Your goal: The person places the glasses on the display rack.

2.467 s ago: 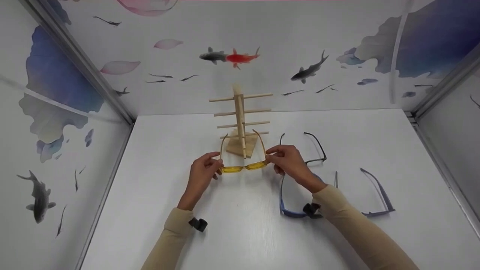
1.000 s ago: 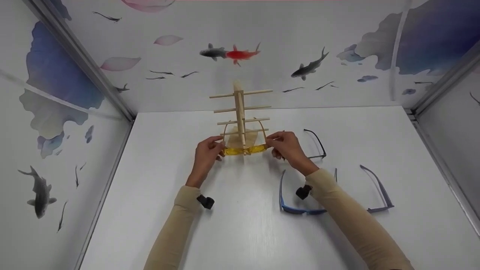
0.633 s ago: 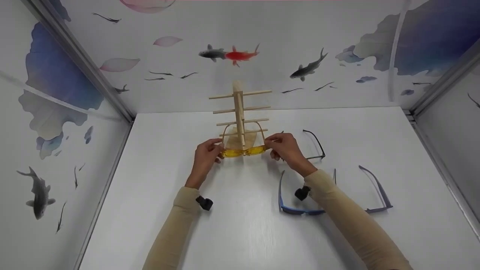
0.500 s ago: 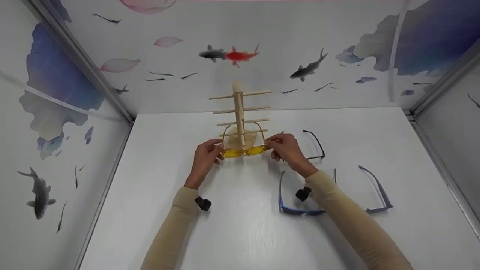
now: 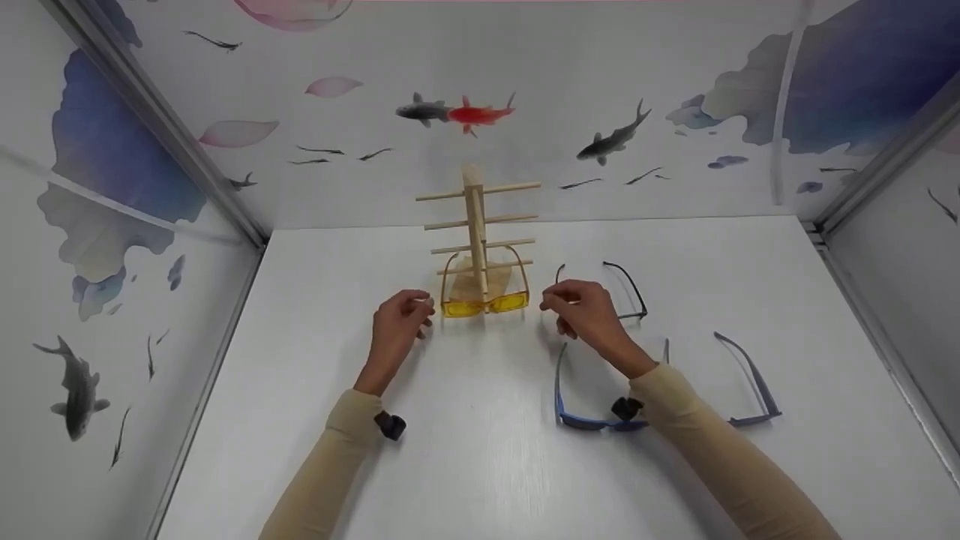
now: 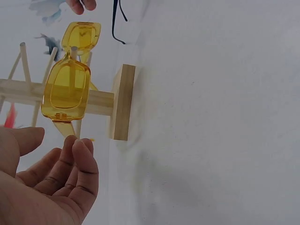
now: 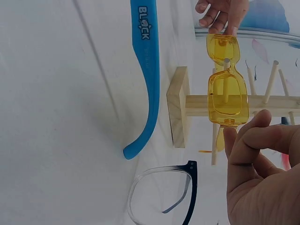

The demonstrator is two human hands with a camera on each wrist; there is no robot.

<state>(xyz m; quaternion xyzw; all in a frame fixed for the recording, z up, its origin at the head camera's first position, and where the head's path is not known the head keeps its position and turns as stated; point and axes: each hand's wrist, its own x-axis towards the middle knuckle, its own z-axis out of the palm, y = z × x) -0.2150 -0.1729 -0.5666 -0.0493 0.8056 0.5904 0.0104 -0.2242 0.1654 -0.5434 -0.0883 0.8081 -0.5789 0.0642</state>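
Note:
Yellow-tinted glasses [image 5: 465,309] hang on the wooden glasses stand [image 5: 477,225], with their arms over its lowest peg and their lenses facing me. My left hand [image 5: 395,330] is just left of them, fingers loosely bent and holding nothing. On the other side, my right hand [image 5: 589,315] stands a little apart from the frame, also holding nothing. In the left wrist view, the fingertips are close by one arm of the yellow glasses [image 6: 68,89]. The right wrist view has the fingers near the other hinge of the yellow glasses [image 7: 228,98].
Black-framed glasses [image 5: 643,313] lie behind my right hand, partly covered by it. Nearer to me are blue sunglasses [image 5: 585,424], half hidden by my right forearm. The stand's upper pegs [image 5: 514,187] stick out to both sides. A printed wall stands behind.
Both hands brought the yellow glasses forward onto the stand's lowest peg. They have since let go and drawn apart, back toward me, and the glasses stay on the stand.

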